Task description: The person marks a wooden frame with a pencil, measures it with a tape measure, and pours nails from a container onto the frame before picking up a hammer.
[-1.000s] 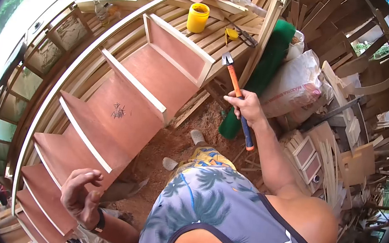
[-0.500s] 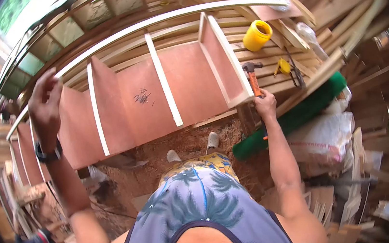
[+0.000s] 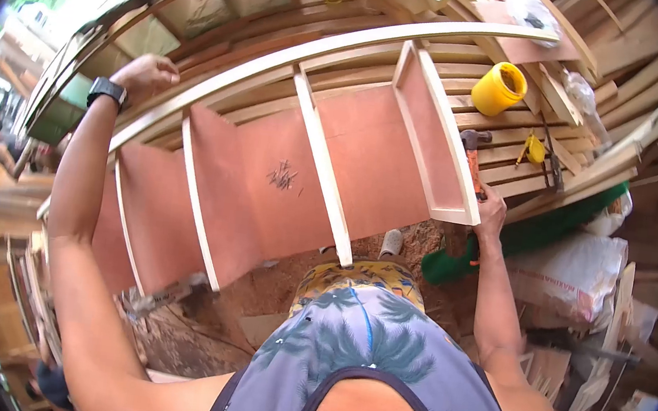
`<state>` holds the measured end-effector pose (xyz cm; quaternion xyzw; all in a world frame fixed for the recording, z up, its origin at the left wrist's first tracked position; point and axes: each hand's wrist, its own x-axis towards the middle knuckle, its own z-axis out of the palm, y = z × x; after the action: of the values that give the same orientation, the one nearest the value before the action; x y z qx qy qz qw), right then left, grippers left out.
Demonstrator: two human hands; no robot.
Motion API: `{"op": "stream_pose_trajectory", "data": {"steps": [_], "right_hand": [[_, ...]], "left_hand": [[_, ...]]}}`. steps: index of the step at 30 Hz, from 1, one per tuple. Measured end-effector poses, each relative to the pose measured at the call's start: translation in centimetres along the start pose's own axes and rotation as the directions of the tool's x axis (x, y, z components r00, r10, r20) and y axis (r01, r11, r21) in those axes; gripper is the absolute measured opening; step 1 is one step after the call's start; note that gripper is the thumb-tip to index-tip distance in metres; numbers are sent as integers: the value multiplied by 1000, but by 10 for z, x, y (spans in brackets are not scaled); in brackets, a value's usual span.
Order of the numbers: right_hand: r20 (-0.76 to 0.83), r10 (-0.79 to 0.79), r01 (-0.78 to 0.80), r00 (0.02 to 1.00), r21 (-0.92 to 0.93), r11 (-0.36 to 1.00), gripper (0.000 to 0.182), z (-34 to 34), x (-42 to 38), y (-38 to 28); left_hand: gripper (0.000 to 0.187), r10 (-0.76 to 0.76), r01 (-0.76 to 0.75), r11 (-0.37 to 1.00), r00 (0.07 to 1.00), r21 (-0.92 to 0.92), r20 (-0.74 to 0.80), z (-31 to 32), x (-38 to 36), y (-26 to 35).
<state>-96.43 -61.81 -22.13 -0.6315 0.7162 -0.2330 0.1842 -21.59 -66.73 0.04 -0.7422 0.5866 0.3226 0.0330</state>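
My right hand (image 3: 492,211) is closed around the orange handle of a hammer (image 3: 474,162), at the outer side of a wooden frame's end panel. The hammer's dark claw head points away from me. My left hand (image 3: 146,75), with a watch (image 3: 107,91) on its wrist, is raised near the far side of the frame, fingers loosely bent and apart, holding nothing. Between the hands lies the shelf-like wooden frame (image 3: 319,153) with reddish plywood panels and pale crosspieces. A small pile of nails (image 3: 282,175) rests on one panel.
A yellow tub (image 3: 497,90) stands on slatted boards at the right, near a yellow tape measure (image 3: 533,150). A green roll (image 3: 539,235) and a white sack (image 3: 571,272) lie beside my right arm. Long lumber is stacked behind the frame. Another person (image 3: 4,141) is at far left.
My left hand has moved farther away and to the right, over the frame's far side. My right hand keeps hold of the hammer. The view has shifted, so the frame appears farther right.
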Motion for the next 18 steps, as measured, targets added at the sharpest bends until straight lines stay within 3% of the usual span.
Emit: {"op": "stream_pose_trajectory", "data": {"steps": [2,4,6,8,9,10,12,16,18], "right_hand": [[-15,52,-53,999,-78,996,42,-8,-7,-4],[-60,103,-105,993,-18,994,42,-17,-15,-4],[-166,95,-92,982,24,995,38,-30,-29,-7],[-227,135,-135,964,17,991,37,-43,-46,-4],[-244,154,-154,958,17,988,35,-49,-56,-1],[-255,194,-198,947,9,980,34,-59,-67,-14],[-270,206,-219,941,-22,975,33,-72,-88,-18],[-282,248,-270,927,-43,962,33,-91,-112,-33],[-267,295,-294,917,46,955,32,-99,-113,-34]], "left_hand": [[36,53,-73,981,992,177,114,11,36,-15],[40,227,-353,844,918,404,326,28,80,-53],[42,234,-492,768,811,409,536,52,125,-94],[26,227,-569,670,769,476,598,75,131,-95],[33,225,-553,664,790,503,570,88,145,-111],[37,119,-350,849,856,395,503,90,137,-95],[43,22,-247,851,898,464,439,95,122,-58],[53,123,-313,837,907,449,403,102,135,-70],[59,174,-358,871,866,337,469,112,175,-132]]}}
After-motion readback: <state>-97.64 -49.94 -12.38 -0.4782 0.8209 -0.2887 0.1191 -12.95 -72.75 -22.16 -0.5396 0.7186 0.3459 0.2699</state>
